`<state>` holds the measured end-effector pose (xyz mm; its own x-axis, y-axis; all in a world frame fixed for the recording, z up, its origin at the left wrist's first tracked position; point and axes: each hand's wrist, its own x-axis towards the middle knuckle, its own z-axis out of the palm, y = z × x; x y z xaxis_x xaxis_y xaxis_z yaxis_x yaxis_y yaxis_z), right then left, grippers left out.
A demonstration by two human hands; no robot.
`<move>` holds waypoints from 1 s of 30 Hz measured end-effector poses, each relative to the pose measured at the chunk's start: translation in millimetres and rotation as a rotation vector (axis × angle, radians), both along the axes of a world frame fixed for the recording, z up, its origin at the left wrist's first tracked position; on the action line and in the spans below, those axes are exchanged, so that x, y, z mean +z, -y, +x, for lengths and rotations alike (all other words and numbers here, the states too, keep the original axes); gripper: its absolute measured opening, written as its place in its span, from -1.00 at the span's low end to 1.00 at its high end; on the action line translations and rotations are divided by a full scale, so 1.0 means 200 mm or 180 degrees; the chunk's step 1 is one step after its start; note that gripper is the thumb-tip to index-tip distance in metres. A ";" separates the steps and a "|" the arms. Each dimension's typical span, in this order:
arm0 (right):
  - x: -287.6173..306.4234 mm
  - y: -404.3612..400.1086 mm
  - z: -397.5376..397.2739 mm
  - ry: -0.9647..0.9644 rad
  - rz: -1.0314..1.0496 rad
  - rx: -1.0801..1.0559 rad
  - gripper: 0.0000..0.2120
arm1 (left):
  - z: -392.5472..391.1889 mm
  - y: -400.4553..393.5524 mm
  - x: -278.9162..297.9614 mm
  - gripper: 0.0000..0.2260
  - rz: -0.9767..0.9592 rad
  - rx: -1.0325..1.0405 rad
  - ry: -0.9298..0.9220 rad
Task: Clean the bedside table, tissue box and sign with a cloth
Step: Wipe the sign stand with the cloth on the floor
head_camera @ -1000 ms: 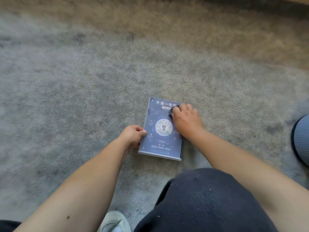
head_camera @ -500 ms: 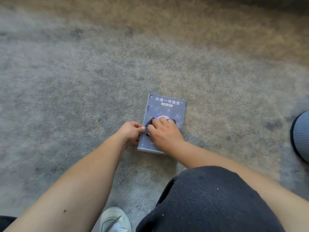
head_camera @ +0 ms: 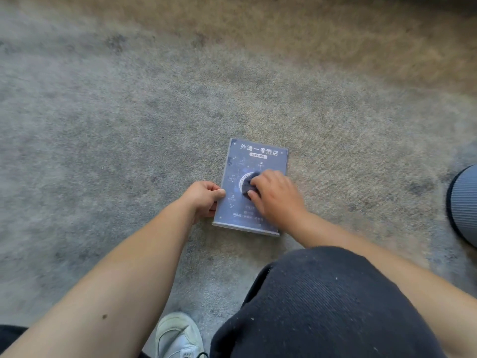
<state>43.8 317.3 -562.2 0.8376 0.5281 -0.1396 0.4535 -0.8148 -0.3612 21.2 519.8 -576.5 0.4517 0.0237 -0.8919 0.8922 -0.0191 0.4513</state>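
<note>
Head view looks down past my knee point(head_camera: 333, 301) in dark trousers to a grey, mottled carpet point(head_camera: 103, 151), where the sign point(head_camera: 254, 161) lies flat on its back, its printed blue face turned up. White Chinese lettering runs across its far end and a pale strip of base edges the end nearest me.

My left hand point(head_camera: 204, 198) sits at the sign's left edge, about halfway along it. The fingers are curled in, and the thumb tip touches the edge of the frame, holding it in place against the carpet.

My right hand point(head_camera: 276, 195) rests on top of the sign, over the middle and the right half of the face. Its fingers are bent and closed around a small dark cloth point(head_camera: 248, 186), bunched into a wad, which presses on the round white emblem at the centre of the print. Only the left part of the cloth shows from under my fingers. The hand is slightly blurred.

Both forearms reach in from the bottom of the picture and meet at the sign, which lies between my two hands and just ahead of my knee. My white shoe point(head_camera: 178, 337) shows at the bottom edge, left of the knee. A ribbed grey round object point(head_camera: 464, 205) lies on the carpet at the right edge, well apart from the sign.
</note>
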 end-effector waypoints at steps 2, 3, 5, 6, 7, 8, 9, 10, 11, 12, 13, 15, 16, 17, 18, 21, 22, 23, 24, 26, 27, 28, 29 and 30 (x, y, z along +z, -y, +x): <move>0.01 -0.11 -0.12 -0.0060 0.0168 0.0619 -0.85 | 0.00 0.01 0.01 -0.92 -0.0049 0.0023 -0.0008; 0.00 -0.15 -0.16 -0.0063 0.0153 0.0844 -0.85 | 0.01 0.01 0.01 -0.92 -0.0031 0.0007 -0.0015; -0.02 -0.18 -0.17 -0.0085 0.0053 0.0982 -0.84 | 0.01 0.01 0.01 -0.90 0.0039 -0.0034 -0.0014; -0.03 -0.16 -0.15 -0.0105 -0.0007 0.0951 -0.85 | 0.01 0.01 0.01 -0.90 0.0063 -0.0026 -0.0004; -0.05 -0.12 -0.14 -0.0113 -0.0060 0.0891 -0.85 | 0.01 0.02 0.01 -0.90 0.0076 -0.0005 0.0002; -0.06 -0.06 -0.12 -0.0134 -0.0106 0.0793 -0.85 | 0.01 0.02 0.01 -0.90 0.0090 0.0009 0.0003; -0.07 0.01 -0.09 -0.0182 -0.0154 0.0652 -0.84 | 0.01 0.03 0.01 -0.90 0.0115 0.0009 0.0003; -0.07 0.09 -0.07 -0.0262 -0.0215 0.0463 -0.83 | 0.01 0.03 0.01 -0.89 0.0140 -0.0002 -0.0001; -0.07 0.17 -0.04 -0.0346 -0.0303 0.0251 -0.82 | 0.01 0.03 0.02 -0.89 0.0156 -0.0019 -0.0005; -0.06 0.23 -0.02 -0.0410 -0.0434 0.0056 -0.82 | 0.01 0.03 0.02 -0.89 0.0163 -0.0028 -0.0012; -0.05 0.28 0.01 -0.0436 -0.0563 -0.0112 -0.82 | 0.01 0.02 0.02 -0.89 0.0165 -0.0029 -0.0025; -0.03 0.31 0.05 -0.0397 -0.0623 -0.0366 -0.82 | 0.02 0.03 0.02 -0.87 0.0153 -0.0028 -0.0053; -0.02 0.29 0.06 -0.0343 -0.0491 -0.0444 -0.82 | 0.01 0.03 0.02 -0.86 0.0135 -0.0031 -0.0053; 0.00 0.24 0.06 -0.0315 -0.0291 -0.0469 -0.83 | 0.01 0.04 0.01 -0.86 0.0113 -0.0034 -0.0037; 0.02 0.18 0.05 -0.0328 -0.0097 -0.0414 -0.84 | 0.01 0.05 0.01 -0.87 0.0092 -0.0035 -0.0013; 0.03 -0.06 -0.05 -0.0552 0.0139 0.0121 -0.84 | -0.02 0.10 -0.01 -0.91 -0.0013 -0.0020 0.0055; 0.02 -0.12 -0.09 -0.0629 0.0053 0.0366 -0.82 | -0.02 0.11 -0.01 -0.92 -0.0002 -0.0051 0.0079; 0.01 -0.14 -0.12 -0.0626 -0.0082 0.0595 -0.81 | -0.03 0.13 -0.02 -0.91 0.0037 -0.0082 0.0103; -0.01 -0.13 -0.14 -0.0564 -0.0172 0.0747 -0.79 | -0.03 0.14 -0.02 -0.89 0.0064 -0.0083 0.0120; -0.03 -0.03 -0.15 -0.0494 -0.0137 0.0800 -0.81 | -0.03 0.15 -0.02 -0.88 0.0053 0.0020 0.0119; -0.03 0.05 -0.16 -0.0501 -0.0121 0.0760 -0.82 | -0.03 0.15 -0.02 -0.88 0.0055 0.0075 0.0108; -0.03 0.13 -0.16 -0.0530 -0.0137 0.0696 -0.84 | -0.03 0.15 -0.02 -0.89 0.0068 0.0100 0.0093; -0.02 0.22 -0.16 -0.0578 -0.0183 0.0633 -0.85 | -0.03 0.15 -0.02 -0.89 0.0082 0.0101 0.0079; -0.01 0.29 -0.14 -0.0660 -0.0257 0.0570 -0.85 | -0.03 0.15 -0.01 -0.90 0.0087 0.0090 0.0073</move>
